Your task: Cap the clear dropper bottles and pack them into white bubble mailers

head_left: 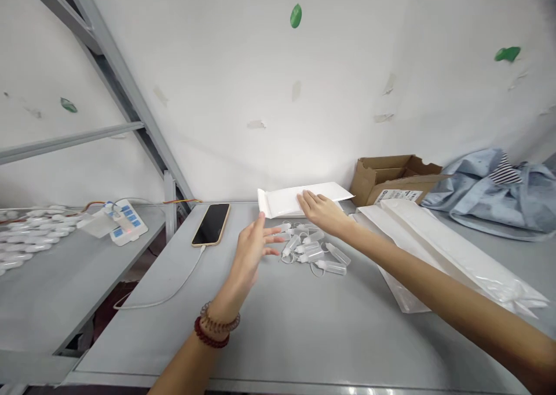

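A white padded mailer lies at the back of the table against the wall, its flap end toward the left. On top of it rests my right hand, fingers stretched out flat. My left hand has its fingers spread and holds nothing. Its thumb tip is close to the mailer's flap; whether they touch I cannot tell. Just right of my left fingers is a loose pile of small clear plastic bottles with white caps and loops. Part of the pile lies behind those fingertips.
A phone with a white charging cable lies to the left. On the right are an opened cardboard box, white plastic bags and blue cloth. A power strip and white tubes occupy the left-hand table.
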`<state>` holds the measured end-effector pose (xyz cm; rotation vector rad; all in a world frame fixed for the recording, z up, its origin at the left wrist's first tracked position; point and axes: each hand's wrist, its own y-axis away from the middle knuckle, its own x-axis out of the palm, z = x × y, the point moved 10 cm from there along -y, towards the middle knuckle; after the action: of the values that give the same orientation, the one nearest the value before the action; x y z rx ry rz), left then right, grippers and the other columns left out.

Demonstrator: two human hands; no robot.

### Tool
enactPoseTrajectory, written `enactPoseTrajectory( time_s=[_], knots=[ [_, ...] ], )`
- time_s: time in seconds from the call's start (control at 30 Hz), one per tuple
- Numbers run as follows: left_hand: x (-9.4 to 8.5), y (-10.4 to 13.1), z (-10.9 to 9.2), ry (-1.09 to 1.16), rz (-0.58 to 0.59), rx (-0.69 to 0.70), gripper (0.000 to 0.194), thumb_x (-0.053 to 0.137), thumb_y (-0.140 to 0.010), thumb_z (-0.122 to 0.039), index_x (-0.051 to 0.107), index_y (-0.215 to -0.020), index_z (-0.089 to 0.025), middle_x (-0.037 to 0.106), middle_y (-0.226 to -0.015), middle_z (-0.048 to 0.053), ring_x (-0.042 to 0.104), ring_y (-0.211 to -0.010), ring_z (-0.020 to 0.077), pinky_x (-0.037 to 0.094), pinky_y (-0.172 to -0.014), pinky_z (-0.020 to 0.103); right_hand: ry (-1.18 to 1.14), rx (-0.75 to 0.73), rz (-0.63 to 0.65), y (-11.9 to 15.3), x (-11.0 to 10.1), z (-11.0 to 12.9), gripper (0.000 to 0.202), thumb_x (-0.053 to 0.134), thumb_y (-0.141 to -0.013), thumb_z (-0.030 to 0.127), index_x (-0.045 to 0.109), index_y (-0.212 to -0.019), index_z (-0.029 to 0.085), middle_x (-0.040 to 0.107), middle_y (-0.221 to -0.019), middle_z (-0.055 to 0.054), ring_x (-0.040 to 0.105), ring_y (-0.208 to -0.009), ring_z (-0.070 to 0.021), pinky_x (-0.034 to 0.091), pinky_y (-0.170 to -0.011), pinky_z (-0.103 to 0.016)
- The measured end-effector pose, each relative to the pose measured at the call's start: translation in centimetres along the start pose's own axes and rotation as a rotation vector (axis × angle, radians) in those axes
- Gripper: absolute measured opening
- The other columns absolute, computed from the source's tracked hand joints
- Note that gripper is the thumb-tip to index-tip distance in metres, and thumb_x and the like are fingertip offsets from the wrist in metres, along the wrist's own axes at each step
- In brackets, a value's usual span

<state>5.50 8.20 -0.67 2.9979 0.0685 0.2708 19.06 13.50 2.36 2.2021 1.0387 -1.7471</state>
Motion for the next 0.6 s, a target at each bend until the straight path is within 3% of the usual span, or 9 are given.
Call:
enactPoseTrajectory(
  time_s=[0.1,0.17,0.33,0.47,0.6],
  knots=[
    [-0.3,-0.2,-0.4,0.090,0.008,0.018,0.031,0.056,-0.080,-0.035,0.060,-0.099,-0.011,0.071,-0.094,0.012,0.069,-0.082,0.0222,0.053,-0.061,0.028,0.012,-0.028,-0.106,3.3,-2.5,1.7,0.043,0.033,-0.090,-0.001,0.048,-0.130,0.000,0.049,-0.134,-0.027,0.045,-0.129,-0.0314,0.043,-0.100,-0.045],
    [-0.4,-0.3,-0.5,0.131,0.011,0.027,0.026,0.058,-0.073,-0.026,0.063,-0.093,-0.010,0.072,-0.089,0.010,0.069,-0.082,0.0225,0.053,-0.063,0.027,0.014,-0.043,-0.173,5.6,-3.5,2.6,0.043,0.033,-0.090,0.000,0.048,-0.131,0.001,0.050,-0.135,-0.025,0.044,-0.130,-0.0311,0.043,-0.101,-0.046],
    [0.6,0.4,0.1,0.152,0.097,-0.035,0.023,0.063,-0.063,-0.016,0.067,-0.085,-0.009,0.073,-0.080,0.008,0.069,-0.078,0.0238,0.052,-0.062,0.028,0.009,-0.061,-0.502,10.1,-6.2,3.4,0.044,0.034,-0.091,0.000,0.043,-0.134,0.003,0.054,-0.131,-0.023,0.038,-0.134,-0.0288,0.046,-0.100,-0.044],
    [2.0,1.1,1.0,0.132,0.188,-0.137,0.041,0.073,-0.058,-0.012,0.068,-0.098,-0.013,0.074,-0.090,0.008,0.069,-0.080,0.0240,0.053,-0.063,0.029,0.004,-0.072,-0.540,11.0,-7.1,3.9,0.043,0.036,-0.091,0.002,0.040,-0.134,0.003,0.055,-0.130,-0.023,0.035,-0.135,-0.0285,0.046,-0.100,-0.044],
    [2.7,1.4,1.9,0.087,0.233,-0.192,0.043,0.078,-0.056,-0.011,0.069,-0.098,-0.015,0.074,-0.087,0.007,0.068,-0.078,0.0238,0.052,-0.063,0.029,-0.010,-0.079,-0.472,11.0,-7.5,4.7,0.043,0.038,-0.090,0.002,0.042,-0.132,0.004,0.053,-0.133,-0.023,0.035,-0.135,-0.0295,0.045,-0.100,-0.044]
  ],
)
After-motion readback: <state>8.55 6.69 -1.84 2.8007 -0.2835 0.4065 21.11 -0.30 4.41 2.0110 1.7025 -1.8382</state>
